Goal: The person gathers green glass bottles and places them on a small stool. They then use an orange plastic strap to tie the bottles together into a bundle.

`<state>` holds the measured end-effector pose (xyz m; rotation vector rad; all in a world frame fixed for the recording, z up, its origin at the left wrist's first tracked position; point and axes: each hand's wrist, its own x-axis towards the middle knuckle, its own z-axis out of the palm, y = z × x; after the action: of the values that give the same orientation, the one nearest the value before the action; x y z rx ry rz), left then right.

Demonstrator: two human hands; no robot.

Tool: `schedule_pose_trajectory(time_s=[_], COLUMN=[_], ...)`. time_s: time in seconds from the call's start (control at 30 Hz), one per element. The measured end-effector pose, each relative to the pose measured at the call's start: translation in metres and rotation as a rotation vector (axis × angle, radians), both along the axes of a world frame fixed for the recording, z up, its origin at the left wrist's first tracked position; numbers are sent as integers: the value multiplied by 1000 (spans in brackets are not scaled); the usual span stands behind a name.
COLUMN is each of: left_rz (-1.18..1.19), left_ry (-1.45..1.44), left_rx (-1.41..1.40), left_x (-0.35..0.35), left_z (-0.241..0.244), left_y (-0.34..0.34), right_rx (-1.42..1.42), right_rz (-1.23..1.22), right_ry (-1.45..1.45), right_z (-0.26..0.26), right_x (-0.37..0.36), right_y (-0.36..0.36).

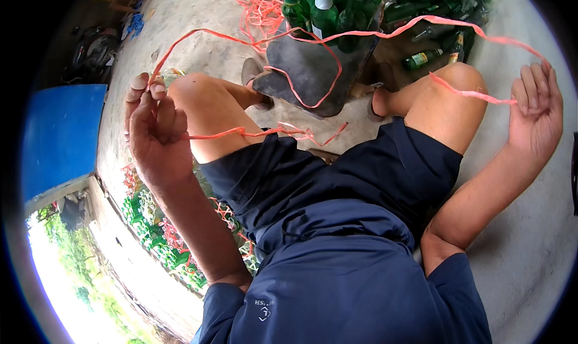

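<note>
Pinkish-red plastic twine (385, 35) hangs in a loose, wavy span between my two raised hands. Its fingers pinched together, my left hand (156, 118) grips the twine above my left knee; a tail trails from the palm over my thigh. On the far right, my right hand (535, 102) is closed around the same twine, with a short end sticking out toward my right knee. A curl of twine lies across a dark, worn board (307, 73) between my feet. Several green glass bottles (323, 12) stand upright at the board's far end.
A tangled heap of pink twine (262, 12) lies beside the standing bottles. Many loose bottles (422, 57) are piled at the upper right. Bundled green bottles (169, 235) tied with twine line the floor at my left. A blue panel (63, 136) stands at the far left.
</note>
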<state>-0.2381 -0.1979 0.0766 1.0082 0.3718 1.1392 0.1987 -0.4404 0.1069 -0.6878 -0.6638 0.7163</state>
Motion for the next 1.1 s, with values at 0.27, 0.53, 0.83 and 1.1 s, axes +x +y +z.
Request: schedule_pose_trajectory(time_s=[0.27,0.53,0.83,1.1], left_rz=[79,-209,-165,-190], left_ry=[235,426,360,285], left_rx=[-47,15,-51,-38], left_x=[48,102,80,47], left_z=[-14,-40,-29,0], left_y=[-41,-94,-100,-112], right_rx=[75,167,-439,-679], right_rz=[317,628,611,196], right_ry=[-165,-436,-707,-1377], right_z=[9,25,-13,-106], right_x=[-36,-82,-134,-172], right_y=[-24,-16,29,57])
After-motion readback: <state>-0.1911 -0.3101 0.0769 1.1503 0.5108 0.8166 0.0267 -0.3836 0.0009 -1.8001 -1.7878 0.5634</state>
